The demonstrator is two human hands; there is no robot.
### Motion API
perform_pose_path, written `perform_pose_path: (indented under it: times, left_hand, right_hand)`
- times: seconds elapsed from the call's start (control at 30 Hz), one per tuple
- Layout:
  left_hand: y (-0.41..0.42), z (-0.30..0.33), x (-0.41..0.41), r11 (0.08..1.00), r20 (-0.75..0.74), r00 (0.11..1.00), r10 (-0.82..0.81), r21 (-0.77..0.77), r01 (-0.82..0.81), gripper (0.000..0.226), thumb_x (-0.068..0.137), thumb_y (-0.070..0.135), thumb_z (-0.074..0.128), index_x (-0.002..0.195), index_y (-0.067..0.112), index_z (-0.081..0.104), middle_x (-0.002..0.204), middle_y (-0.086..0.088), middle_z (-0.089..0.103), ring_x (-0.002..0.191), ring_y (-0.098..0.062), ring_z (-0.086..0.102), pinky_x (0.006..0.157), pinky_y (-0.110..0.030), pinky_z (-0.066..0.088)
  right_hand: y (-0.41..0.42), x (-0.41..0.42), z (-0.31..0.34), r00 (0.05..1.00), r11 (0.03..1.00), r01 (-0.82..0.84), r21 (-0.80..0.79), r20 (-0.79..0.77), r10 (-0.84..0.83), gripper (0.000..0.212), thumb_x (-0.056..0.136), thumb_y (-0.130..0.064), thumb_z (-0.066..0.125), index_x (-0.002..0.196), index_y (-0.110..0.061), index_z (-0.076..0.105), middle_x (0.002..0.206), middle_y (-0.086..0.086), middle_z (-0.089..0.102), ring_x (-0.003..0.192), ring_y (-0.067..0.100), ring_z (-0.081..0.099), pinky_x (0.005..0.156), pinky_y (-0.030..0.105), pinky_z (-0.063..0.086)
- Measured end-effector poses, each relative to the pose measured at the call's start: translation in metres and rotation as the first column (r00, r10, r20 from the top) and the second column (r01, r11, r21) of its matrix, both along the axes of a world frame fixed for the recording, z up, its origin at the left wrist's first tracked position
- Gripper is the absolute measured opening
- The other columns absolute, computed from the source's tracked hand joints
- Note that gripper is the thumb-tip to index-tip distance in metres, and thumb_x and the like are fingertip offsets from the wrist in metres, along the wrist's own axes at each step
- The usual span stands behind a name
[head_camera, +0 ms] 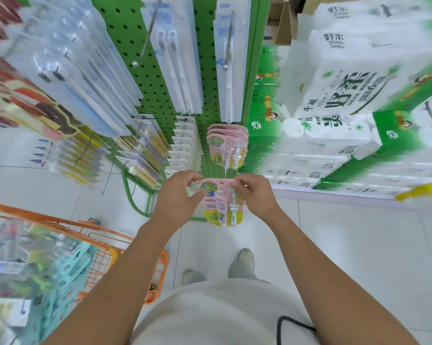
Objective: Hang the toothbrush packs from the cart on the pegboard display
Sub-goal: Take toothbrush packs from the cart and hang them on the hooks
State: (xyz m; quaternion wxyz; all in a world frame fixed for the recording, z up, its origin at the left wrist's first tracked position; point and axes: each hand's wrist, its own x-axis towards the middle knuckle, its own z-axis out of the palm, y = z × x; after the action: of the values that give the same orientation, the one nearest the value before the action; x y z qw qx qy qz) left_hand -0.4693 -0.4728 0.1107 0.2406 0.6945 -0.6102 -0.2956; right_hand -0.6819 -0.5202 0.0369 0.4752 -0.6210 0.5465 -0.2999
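While both hands hold it by its top corners, the pink pack (221, 204) hangs upright in front of the pegboard (157, 78), long axis vertical, its rounded header uppermost.

Grip, left: left hand (176, 195) pinches the header's left edge, fingers curled over the top. Grip, right: right hand (254, 195) pinches the right corner the same way. Both clamped on the pack; neither nearer than the other.

Key relation: the target hook (226, 158) is a thin wire running out from the board, with its tip just above and behind the header's centre. Several matching pink packs (226, 141) already hang further back on it. The header's hang hole appears to sit just below the wire's tip, though the wire is too fine to tell whether it has entered. By judgement, the pack needs a short lift and push away from the body to thread on.

Materials: pack is glossy card, pink above and yellow below, printed with a green cartoon figure, under a clear blister over a small white-handled brush. Board is green perforated metal. Hooks are bare steel.

Stock: cart (105, 245), orange wire, low at the left, holding more packs, blurred.

Adjacent: tissue bales (346, 95), soft white-and-green plastic wrap, stacked at the right.
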Motion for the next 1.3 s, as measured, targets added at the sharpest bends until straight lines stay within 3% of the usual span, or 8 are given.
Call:
perform_pose_path:
  times: [0.07,0.27,0.47,0.73,0.97,1.07,1.2,1.3]
  left_hand:
    - [0.005,-0.001,0.003,1.000,-0.021,1.000,0.007,0.018,-0.007,0.030,0.084,0.021,0.080,0.112,0.021,0.069,0.108,0.007,0.068,0.097,-0.012,0.060,0.083,-0.031,0.051]
    - [0.015,-0.004,0.007,0.999,-0.059,0.998,0.012,0.040,-0.010,0.024,0.085,0.022,0.079,0.107,0.020,0.071,0.107,0.009,0.068,0.098,-0.010,0.060,0.079,-0.019,0.047]
    - [0.017,-0.002,0.008,0.999,-0.087,0.995,0.046,0.011,-0.045,0.021,0.086,0.021,0.078,0.106,0.020,0.072,0.105,0.008,0.069,0.097,-0.006,0.061,0.080,-0.021,0.048]
    - [0.027,-0.003,0.009,0.994,-0.117,0.987,0.113,0.003,-0.113,0.015,0.087,0.024,0.076,0.101,0.027,0.071,0.103,0.013,0.069,0.097,-0.002,0.061,0.077,-0.023,0.051]
    - [0.052,-0.010,0.025,0.966,-0.123,0.958,0.259,0.060,-0.253,0.017,0.088,0.026,0.076,0.104,0.024,0.072,0.103,0.010,0.070,0.098,-0.005,0.063,0.079,-0.022,0.051]
    - [0.076,-0.014,0.051,0.932,-0.110,0.926,0.361,0.073,-0.355,0.016,0.088,0.026,0.075,0.103,0.023,0.072,0.098,0.013,0.069,0.093,-0.002,0.063,0.074,-0.011,0.044]
    - [0.133,-0.026,0.110,0.833,-0.089,0.830,0.551,0.116,-0.541,0.009,0.088,0.022,0.075,0.095,0.019,0.072,0.084,0.011,0.068,0.079,-0.004,0.065,0.067,-0.007,0.043]
    - [0.185,-0.042,0.170,0.699,-0.031,0.705,0.708,0.170,-0.694,0.007,0.087,0.022,0.075,0.093,0.019,0.071,0.083,0.009,0.068,0.073,-0.002,0.062,0.071,-0.021,0.048]
  right_hand:
    - [-0.002,-0.002,-0.005,0.999,0.999,0.042,-0.008,-0.019,-0.042,0.013,0.097,-0.011,0.064,0.093,-0.008,0.076,0.077,0.002,0.070,0.067,0.014,0.057,0.067,0.033,0.048]
    - [-0.015,-0.001,-0.017,0.994,0.995,0.082,-0.051,-0.072,-0.086,0.014,0.097,-0.016,0.064,0.095,-0.010,0.076,0.082,0.008,0.073,0.077,0.029,0.066,0.069,0.038,0.051]
    - [-0.049,0.009,-0.008,0.980,0.983,0.142,-0.118,-0.125,-0.157,0.021,0.098,-0.018,0.064,0.083,-0.004,0.070,0.070,0.013,0.066,0.061,0.020,0.051,0.060,0.032,0.040]
    - [-0.091,0.005,0.007,0.929,0.978,0.110,-0.179,-0.331,-0.165,0.032,0.096,-0.031,0.064,0.076,-0.008,0.070,0.065,0.009,0.065,0.063,0.029,0.059,0.059,0.034,0.046]
    - [-0.067,-0.002,0.029,0.884,0.950,0.192,-0.245,-0.377,-0.276,0.032,0.093,-0.026,0.069,0.119,-0.008,0.069,0.114,0.010,0.072,0.104,0.028,0.066,0.087,0.032,0.049]
    - [-0.024,0.019,0.053,0.892,0.920,0.211,-0.330,-0.319,-0.319,0.026,0.093,-0.023,0.067,0.116,-0.009,0.068,0.114,0.009,0.070,0.102,0.028,0.065,0.088,0.037,0.049]
    - [0.053,0.099,0.066,0.962,0.970,-0.210,-0.126,-0.202,0.182,0.006,0.092,-0.018,0.070,0.098,-0.019,0.071,0.090,-0.007,0.071,0.081,0.006,0.066,0.076,0.021,0.052]
    - [0.099,0.179,0.051,0.755,0.776,-0.630,0.015,-0.219,0.618,0.010,0.091,-0.021,0.072,0.101,-0.022,0.072,0.084,-0.016,0.069,0.078,0.000,0.066,0.074,0.018,0.053]
